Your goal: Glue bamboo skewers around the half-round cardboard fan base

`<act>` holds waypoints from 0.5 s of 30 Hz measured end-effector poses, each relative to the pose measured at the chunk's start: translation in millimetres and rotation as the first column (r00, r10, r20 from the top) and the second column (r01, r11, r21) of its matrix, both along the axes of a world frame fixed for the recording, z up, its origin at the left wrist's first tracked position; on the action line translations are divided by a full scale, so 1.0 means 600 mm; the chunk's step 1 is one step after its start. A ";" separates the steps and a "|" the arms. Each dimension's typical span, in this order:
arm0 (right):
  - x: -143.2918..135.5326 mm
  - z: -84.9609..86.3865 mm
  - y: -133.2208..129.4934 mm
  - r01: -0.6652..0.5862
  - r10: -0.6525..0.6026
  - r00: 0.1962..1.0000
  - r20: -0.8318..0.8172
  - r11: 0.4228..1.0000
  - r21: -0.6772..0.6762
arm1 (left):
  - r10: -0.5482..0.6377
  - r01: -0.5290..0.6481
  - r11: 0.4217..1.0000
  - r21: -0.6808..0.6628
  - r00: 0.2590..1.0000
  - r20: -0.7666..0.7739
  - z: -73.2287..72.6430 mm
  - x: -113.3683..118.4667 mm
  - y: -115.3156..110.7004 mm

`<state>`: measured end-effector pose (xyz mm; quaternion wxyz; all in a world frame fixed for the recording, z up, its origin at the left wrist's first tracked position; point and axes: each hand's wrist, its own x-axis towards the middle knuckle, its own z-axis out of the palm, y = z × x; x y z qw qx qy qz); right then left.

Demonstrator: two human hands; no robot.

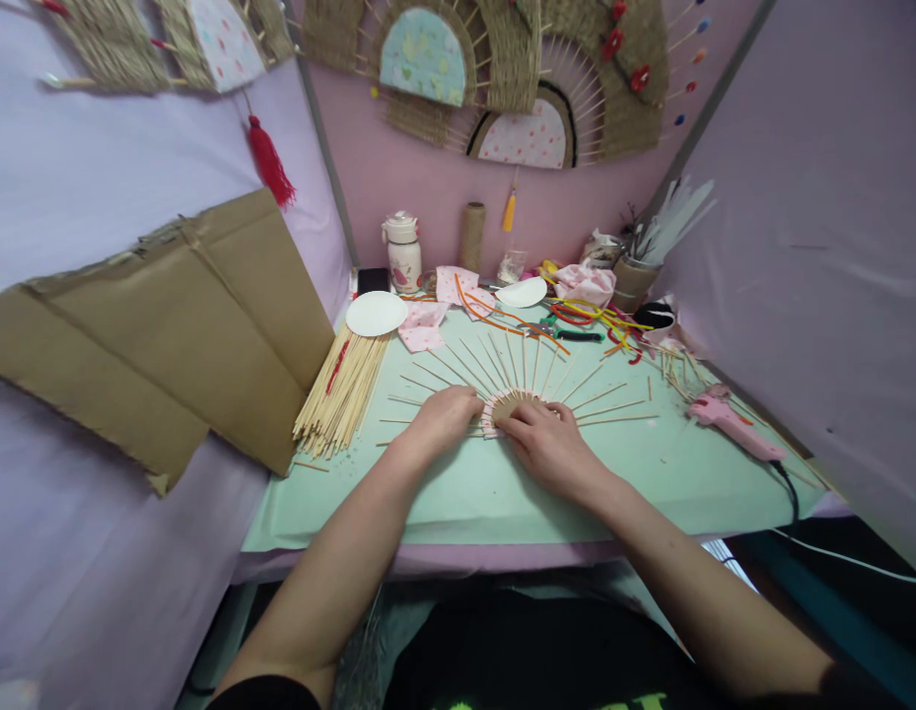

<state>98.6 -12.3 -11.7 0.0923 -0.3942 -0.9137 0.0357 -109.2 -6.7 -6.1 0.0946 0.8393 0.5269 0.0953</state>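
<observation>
A half-circle fan frame lies on the green tabletop: a brown cardboard half-circle (pixel 511 402) with a pink-and-white patterned rim and thin bamboo sticks (pixel 494 363) fanning outward. My left hand (pixel 447 419) is at its left side, thumb and fingers pinched at the inner end of a stick by the rim. My right hand (pixel 550 444) lies over the right part of the cardboard, its bent fingers closed on it and holding it down. Both hands hide some of the rim and stick ends.
A bundle of bamboo sticks (pixel 346 394) and a white disc (pixel 376 314) lie left. Behind are a bottle (pixel 403 254), twine roll (pixel 471 237), fabric scraps (pixel 424 325) and green-handled pliers (pixel 576 335). A pink glue gun (pixel 735 424) lies right; a cardboard sheet (pixel 176 335) leans left.
</observation>
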 end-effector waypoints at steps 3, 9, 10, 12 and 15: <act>0.000 0.001 -0.001 -0.002 0.002 1.000 -0.004 1.000 0.002 | 0.002 -0.002 1.000 -0.002 1.000 0.001 0.000 0.000 0.000; 0.000 -0.002 0.001 -0.008 0.008 1.000 -0.006 1.000 0.015 | -0.003 0.003 1.000 -0.007 1.000 0.002 0.000 0.000 0.001; 0.000 -0.003 0.001 -0.007 0.007 1.000 -0.007 1.000 0.014 | -0.004 0.004 1.000 -0.007 1.000 0.002 0.000 0.000 0.001; 0.000 -0.002 0.001 -0.007 0.007 1.000 -0.008 1.000 0.011 | -0.002 0.002 1.000 -0.004 1.000 0.002 0.000 -0.001 0.001; 0.000 -0.001 0.000 -0.007 0.007 1.000 -0.008 1.000 0.007 | 0.001 -0.001 1.000 -0.004 1.000 0.000 0.000 0.000 0.000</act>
